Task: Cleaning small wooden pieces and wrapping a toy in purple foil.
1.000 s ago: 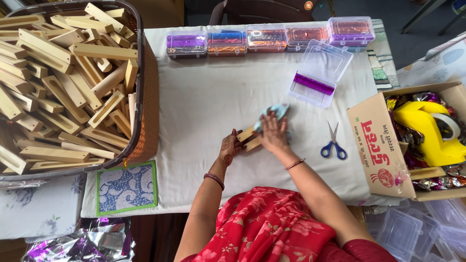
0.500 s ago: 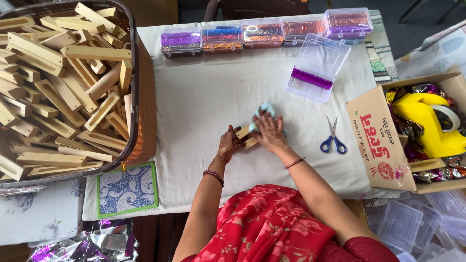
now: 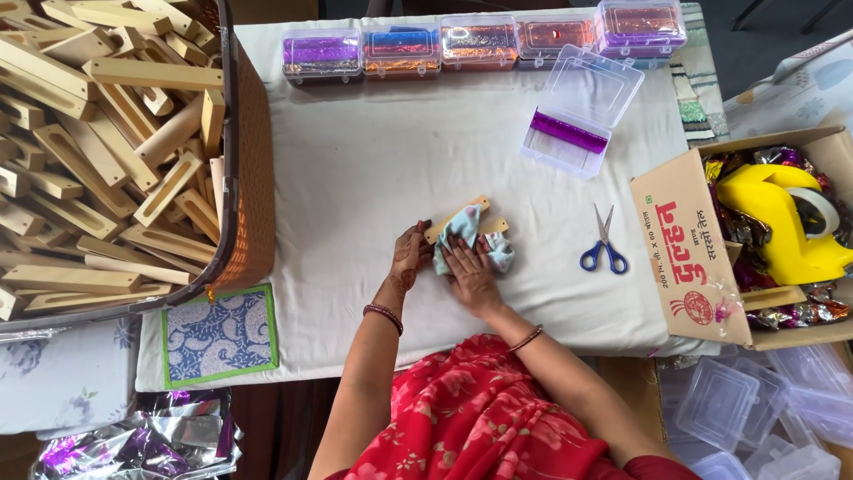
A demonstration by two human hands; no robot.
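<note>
While hands (image 3: 444, 262) press cloth (image 3: 466, 236), wooden piece (image 3: 455, 218)

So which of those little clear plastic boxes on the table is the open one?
The lone box nearer the scissors, lid tipped back, a purple strip inside. The five boxes in the row along the far edge are all shut.

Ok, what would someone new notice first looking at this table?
Probably the big basket at the left, heaped with wooden pieces. Next, mid-table, the left hand steadies a wooden piece while the right hand presses a pale blue cloth on it. Blue-handled scissors lie just right.
</note>
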